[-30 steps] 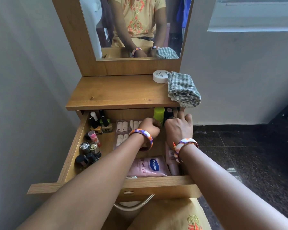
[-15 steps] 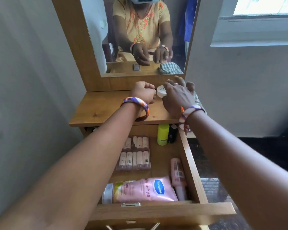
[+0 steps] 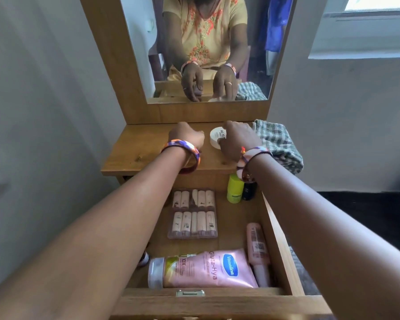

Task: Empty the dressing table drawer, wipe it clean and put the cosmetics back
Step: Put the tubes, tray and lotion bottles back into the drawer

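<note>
The drawer (image 3: 277, 241) stands pulled out below the dressing table top (image 3: 136, 148). In it lie a pink Vaseline tube (image 3: 206, 269), a slim pink tube (image 3: 256, 248), a clear box of small tubes (image 3: 193, 213), a yellow-green bottle (image 3: 234, 190) and a dark bottle (image 3: 248, 191). My left hand (image 3: 186, 137) is on the table top with its fingers curled; the mirror shows a small dark item in them. My right hand (image 3: 238, 139) touches a white jar (image 3: 216, 137) with fairly straight fingers.
A checked cloth (image 3: 277, 144) lies bunched at the right end of the table top, beside my right hand. The mirror (image 3: 206, 49) rises behind the table top. A wall runs close on the left, and dark floor lies to the right.
Both hands came up out of the drawer onto the table top. The left hand brought a small item; the right hand settled against the white jar.
</note>
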`<move>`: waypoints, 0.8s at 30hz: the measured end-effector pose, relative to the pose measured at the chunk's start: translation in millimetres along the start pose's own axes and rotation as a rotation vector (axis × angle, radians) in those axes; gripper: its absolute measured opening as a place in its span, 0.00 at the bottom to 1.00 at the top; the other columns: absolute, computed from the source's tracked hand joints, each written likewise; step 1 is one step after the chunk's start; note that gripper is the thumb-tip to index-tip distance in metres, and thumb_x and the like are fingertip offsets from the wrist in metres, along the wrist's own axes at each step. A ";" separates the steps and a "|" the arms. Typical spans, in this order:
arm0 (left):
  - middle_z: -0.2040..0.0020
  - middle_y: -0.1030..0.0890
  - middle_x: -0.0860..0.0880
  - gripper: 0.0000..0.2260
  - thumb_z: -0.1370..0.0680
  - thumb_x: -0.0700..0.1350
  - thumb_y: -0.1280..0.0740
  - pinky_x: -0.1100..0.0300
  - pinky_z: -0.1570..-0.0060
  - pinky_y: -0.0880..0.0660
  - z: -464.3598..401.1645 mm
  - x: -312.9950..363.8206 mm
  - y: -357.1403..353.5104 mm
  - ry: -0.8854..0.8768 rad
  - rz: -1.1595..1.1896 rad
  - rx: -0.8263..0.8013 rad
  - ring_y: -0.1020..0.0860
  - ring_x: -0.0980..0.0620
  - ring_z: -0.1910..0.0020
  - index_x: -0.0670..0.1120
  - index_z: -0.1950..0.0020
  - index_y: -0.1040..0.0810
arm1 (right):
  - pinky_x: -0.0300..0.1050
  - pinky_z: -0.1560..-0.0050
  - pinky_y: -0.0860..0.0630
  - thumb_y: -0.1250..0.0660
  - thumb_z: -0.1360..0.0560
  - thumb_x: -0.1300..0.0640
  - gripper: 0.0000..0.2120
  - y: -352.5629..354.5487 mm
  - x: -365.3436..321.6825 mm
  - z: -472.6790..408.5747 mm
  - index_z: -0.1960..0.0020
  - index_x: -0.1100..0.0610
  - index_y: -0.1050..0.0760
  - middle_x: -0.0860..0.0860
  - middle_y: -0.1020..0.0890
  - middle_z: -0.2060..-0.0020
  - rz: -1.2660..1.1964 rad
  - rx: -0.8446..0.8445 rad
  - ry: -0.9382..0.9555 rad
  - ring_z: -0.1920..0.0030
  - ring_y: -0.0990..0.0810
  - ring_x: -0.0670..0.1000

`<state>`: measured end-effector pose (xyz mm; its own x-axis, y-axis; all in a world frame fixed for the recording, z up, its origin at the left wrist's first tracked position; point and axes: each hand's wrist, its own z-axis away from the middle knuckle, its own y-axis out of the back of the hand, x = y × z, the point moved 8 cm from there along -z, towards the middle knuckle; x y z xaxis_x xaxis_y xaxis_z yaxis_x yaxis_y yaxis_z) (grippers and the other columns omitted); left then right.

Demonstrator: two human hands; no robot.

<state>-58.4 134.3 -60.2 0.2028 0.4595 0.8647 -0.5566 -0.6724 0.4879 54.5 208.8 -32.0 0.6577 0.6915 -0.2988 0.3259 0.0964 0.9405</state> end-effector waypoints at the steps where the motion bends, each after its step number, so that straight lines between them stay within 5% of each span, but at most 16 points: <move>1: 0.48 0.19 0.35 0.15 0.25 0.45 0.35 0.45 0.46 0.21 1.4 -2.1 -4.0 0.009 -0.008 -0.049 0.19 0.37 0.49 0.34 0.47 0.23 | 0.48 0.44 0.28 0.36 0.25 0.57 0.17 -4.0 -1.1 0.3 0.38 0.61 0.29 0.60 0.25 0.39 -0.030 -0.064 -0.002 0.37 0.28 0.61; 5: 0.55 0.19 0.36 0.15 0.23 0.46 0.34 0.45 0.51 0.20 24.1 2.4 -12.2 0.007 0.020 -0.233 0.18 0.40 0.57 0.32 0.49 0.24 | 0.46 0.43 0.29 0.30 0.28 0.56 0.23 4.4 -8.9 8.4 0.35 0.60 0.30 0.59 0.25 0.38 -0.111 -0.109 0.014 0.37 0.27 0.59; 9: 0.64 0.23 0.43 0.12 0.21 0.42 0.36 0.66 0.74 0.23 46.0 -4.0 -2.0 0.064 0.154 -0.296 0.23 0.53 0.73 0.34 0.45 0.25 | 0.47 0.45 0.26 0.27 0.31 0.56 0.29 9.0 -5.7 25.9 0.35 0.64 0.31 0.59 0.21 0.43 -0.114 -0.180 -0.063 0.43 0.22 0.57; 13: 0.60 0.21 0.42 0.08 0.26 0.36 0.30 0.66 0.73 0.23 70.1 -16.1 13.3 0.024 0.229 -0.255 0.21 0.53 0.71 0.41 0.61 0.28 | 0.36 0.70 0.25 0.27 0.31 0.60 0.19 5.3 -11.4 50.6 0.42 0.65 0.24 0.53 0.21 0.67 -0.238 -0.322 -0.065 0.70 0.22 0.49; 17: 0.62 0.20 0.43 0.10 0.28 0.33 0.30 0.68 0.74 0.25 97.7 -16.3 26.2 -0.065 0.295 -0.199 0.23 0.51 0.68 0.44 0.61 0.27 | 0.31 0.82 0.30 0.28 0.30 0.64 0.14 11.2 -10.2 72.0 0.46 0.62 0.24 0.50 0.22 0.72 -0.355 -0.368 -0.090 0.83 0.25 0.41; 22: 0.65 0.22 0.46 0.08 0.26 0.35 0.31 0.68 0.75 0.25 123.8 -25.9 21.0 -0.074 0.286 -0.246 0.26 0.54 0.71 0.45 0.60 0.26 | 0.41 0.67 0.19 0.27 0.31 0.65 0.12 1.9 3.7 99.9 0.48 0.64 0.23 0.59 0.16 0.58 -0.543 -0.499 -0.175 0.70 0.18 0.50; 24: 0.65 0.23 0.47 0.08 0.25 0.35 0.32 0.68 0.76 0.26 128.9 -39.4 7.7 -0.033 0.228 -0.277 0.26 0.55 0.70 0.45 0.61 0.27 | 0.41 0.69 0.19 0.27 0.31 0.64 0.11 -5.2 17.5 102.5 0.51 0.65 0.22 0.58 0.16 0.64 -0.495 -0.461 -0.205 0.71 0.19 0.49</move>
<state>33.2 36.2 -75.0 0.0717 0.2932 0.9534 -0.7866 -0.5710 0.2347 133.9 147.0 -58.7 0.6356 0.3436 -0.6914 0.3291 0.6895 0.6452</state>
